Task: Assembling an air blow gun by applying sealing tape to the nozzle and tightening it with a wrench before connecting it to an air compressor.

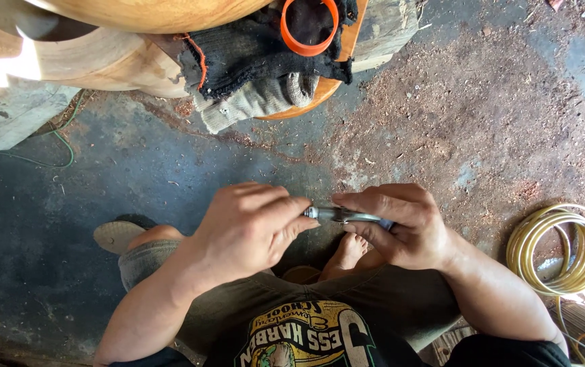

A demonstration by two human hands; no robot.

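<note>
Centre of frame: both hands meet over a small metal tool, a slim silver piece lying level between them. The left hand is curled, thumb and forefinger pressed together on the tool's left tip. The right hand wraps the tool's right end, forefinger laid along its top and thumb beneath; a short bluish part shows at the heel of that hand. What kind of tool it is cannot be told, since most of it is covered.

Below the hands, lower centre: a dark shirt with a yellow and green printed emblem, shield-like in shape, seen upside down. Grey shorts lie under both forearms. A bare foot shows just beneath the tool; a sandal sits at centre left, beside the left knee.

Upper centre: a black knit cloth with an orange edge is heaped on a round orange-brown wooden seat; a grey ribbed cloth hangs from under it. An orange plastic ring rests on the black cloth.

Upper left: pale curved timber, smooth and rounded, runs out of frame.

Right edge, lower half: a coil of yellow hose lies on the ground.

The floor is dark concrete at left, covered with reddish sawdust at right. A thin green cord loops across it at upper left.
</note>
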